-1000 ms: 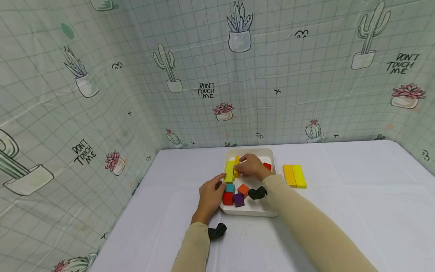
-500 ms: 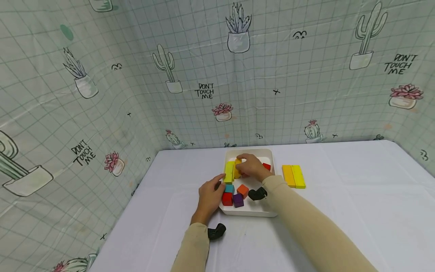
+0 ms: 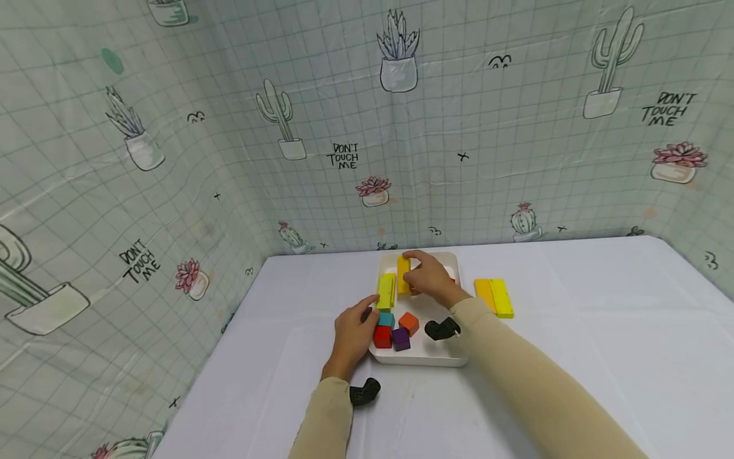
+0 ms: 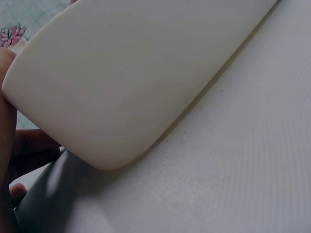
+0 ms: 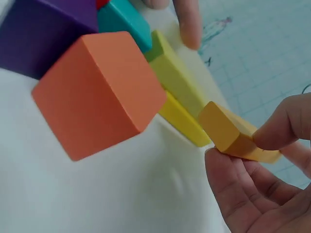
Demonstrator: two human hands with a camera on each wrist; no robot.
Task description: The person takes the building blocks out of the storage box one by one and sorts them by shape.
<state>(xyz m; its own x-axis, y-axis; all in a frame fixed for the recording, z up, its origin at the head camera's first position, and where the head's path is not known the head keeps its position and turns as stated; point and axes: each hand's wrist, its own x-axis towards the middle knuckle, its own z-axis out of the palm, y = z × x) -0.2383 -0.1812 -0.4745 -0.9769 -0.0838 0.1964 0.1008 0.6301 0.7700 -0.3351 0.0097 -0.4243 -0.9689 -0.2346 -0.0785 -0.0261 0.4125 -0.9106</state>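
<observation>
In the head view, my right hand (image 3: 429, 275) pinches an orange-yellow rectangular block (image 3: 404, 275) above the far part of a white tray (image 3: 421, 360). The right wrist view has this block (image 5: 224, 130) between thumb and fingers. Two yellow blocks (image 3: 387, 292) lie just left of it, along the tray's left side. My left hand (image 3: 352, 328) holds the tray's left edge; the left wrist view shows its fingers against the tray's outer wall (image 4: 112, 87). Close to it are a teal cube (image 3: 387, 319), a red cube (image 3: 383, 337), a purple cube (image 3: 401, 339) and an orange cube (image 3: 409, 323).
To the right of the tray, an orange-yellow block (image 3: 485, 293) and a yellow block (image 3: 501, 298) lie side by side on the white table (image 3: 573, 344). A red piece in the tray is mostly hidden behind the right hand. A patterned cloth (image 3: 447, 115) hangs behind.
The right hand has drawn the orange-yellow block slightly right and away from the yellow blocks, turning its broad face into view. My left hand has stayed at the tray's edge.
</observation>
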